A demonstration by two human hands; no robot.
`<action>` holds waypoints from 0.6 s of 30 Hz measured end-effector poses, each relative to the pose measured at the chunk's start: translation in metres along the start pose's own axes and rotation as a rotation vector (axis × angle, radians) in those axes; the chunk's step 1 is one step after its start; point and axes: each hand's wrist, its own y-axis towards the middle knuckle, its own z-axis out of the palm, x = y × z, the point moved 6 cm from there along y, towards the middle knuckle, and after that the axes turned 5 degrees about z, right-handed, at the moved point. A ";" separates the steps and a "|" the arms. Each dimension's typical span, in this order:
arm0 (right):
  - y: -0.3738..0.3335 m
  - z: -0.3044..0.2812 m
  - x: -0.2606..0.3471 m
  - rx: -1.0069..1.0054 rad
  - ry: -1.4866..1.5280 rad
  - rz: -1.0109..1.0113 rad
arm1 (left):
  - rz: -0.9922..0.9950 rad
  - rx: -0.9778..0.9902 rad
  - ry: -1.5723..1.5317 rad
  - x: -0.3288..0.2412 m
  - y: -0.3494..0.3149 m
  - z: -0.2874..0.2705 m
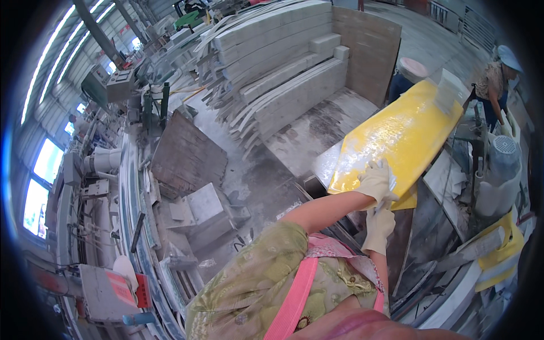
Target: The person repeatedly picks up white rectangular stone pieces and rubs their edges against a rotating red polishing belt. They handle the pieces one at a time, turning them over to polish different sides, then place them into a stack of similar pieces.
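A yellow sheet (396,136) with a wet-looking, shiny surface lies slanted in front of me, its near end close to my hands. My left hand (375,180), in a cream glove, rests at that near end with its fingers stretched over the yellow surface. Just below it, my right hand (378,226), also gloved, is closed, its fingers touching the heel of the left hand. Whatever the right fingers grip is hidden. Clear plastic (451,90) covers the sheet's far corner.
Long pale stone slabs (277,34) are stacked ahead, beside an upright brown board (365,48). Another person (494,85) in a blue cap stands at the far right, near a grey bucket (504,156). Machinery rails (133,198) run along the left. A yellow-and-grey cloth (504,255) hangs at right.
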 end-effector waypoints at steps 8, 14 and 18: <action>0.016 0.021 0.014 0.188 0.491 -0.012 | 0.171 -0.103 -0.013 0.010 0.017 0.006; 0.010 0.000 0.028 0.041 0.732 -0.297 | 0.565 0.134 0.245 0.024 0.046 -0.004; 0.054 -0.019 -0.053 -0.074 1.079 0.043 | 0.434 0.154 0.198 0.033 0.046 0.000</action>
